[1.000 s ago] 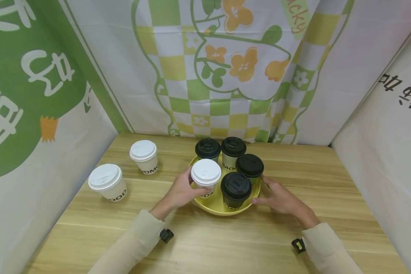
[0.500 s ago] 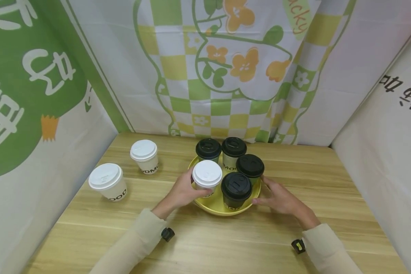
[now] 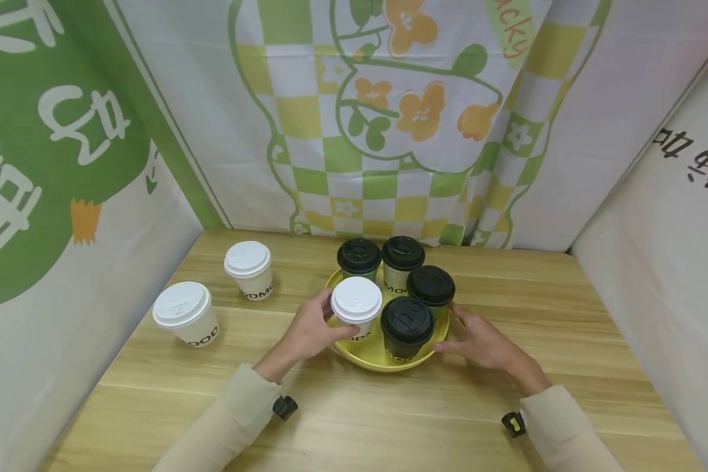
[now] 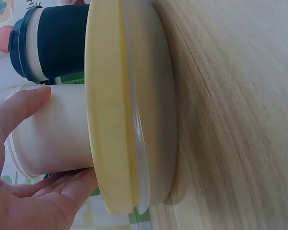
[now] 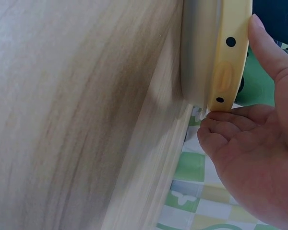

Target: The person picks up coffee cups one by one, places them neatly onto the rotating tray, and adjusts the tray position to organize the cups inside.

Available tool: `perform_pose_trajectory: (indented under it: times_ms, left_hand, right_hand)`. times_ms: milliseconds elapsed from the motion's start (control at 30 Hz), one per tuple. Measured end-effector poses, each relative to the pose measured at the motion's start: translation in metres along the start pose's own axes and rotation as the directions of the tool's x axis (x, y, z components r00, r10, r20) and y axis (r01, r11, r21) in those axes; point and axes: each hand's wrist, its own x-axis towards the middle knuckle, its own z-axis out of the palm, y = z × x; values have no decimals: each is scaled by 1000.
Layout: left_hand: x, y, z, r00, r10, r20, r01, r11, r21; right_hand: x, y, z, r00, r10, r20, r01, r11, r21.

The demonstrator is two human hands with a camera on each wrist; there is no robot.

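Note:
My left hand (image 3: 308, 330) holds a white-lidded paper cup (image 3: 356, 299) at the left side of a round yellow tray (image 3: 366, 362). In the left wrist view, thumb and fingers lie on opposite sides of that paper cup (image 4: 62, 129), its base hidden behind the tray rim (image 4: 110, 110). My right hand (image 3: 480, 341) grips the tray's right side. The right wrist view shows its thumb against the rim (image 5: 228, 62) and its curled fingers (image 5: 225, 129) touching the rim farther along. Several black-lidded cups, among them a front one (image 3: 407, 321), stand upright on the tray.
Two more white-lidded cups stand on the wooden table (image 3: 389, 419) to the left: a nearer cup (image 3: 185, 314) and a farther cup (image 3: 249, 270). A patterned curtain (image 3: 389, 190) hangs behind the table, with printed cloth walls at both sides.
The white-lidded cup and my left hand have shifted very slightly, towards me and to the right. The tray, the other cups and my right hand look the same.

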Motion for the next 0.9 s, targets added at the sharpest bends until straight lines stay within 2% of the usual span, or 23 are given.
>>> perform_pose_trajectory:
  times_ms: [533,900]
  left_hand:
    - [13,7,14,1000,-15,2,15,1000,-6]
    - [23,10,25,1000,6,10,-6,1000,-22]
  right_hand:
    - [0,-1,1,1000,-5,-11,5,1000,-10]
    - [-1,-1,2,1000,-19,-18,19,1000,0]
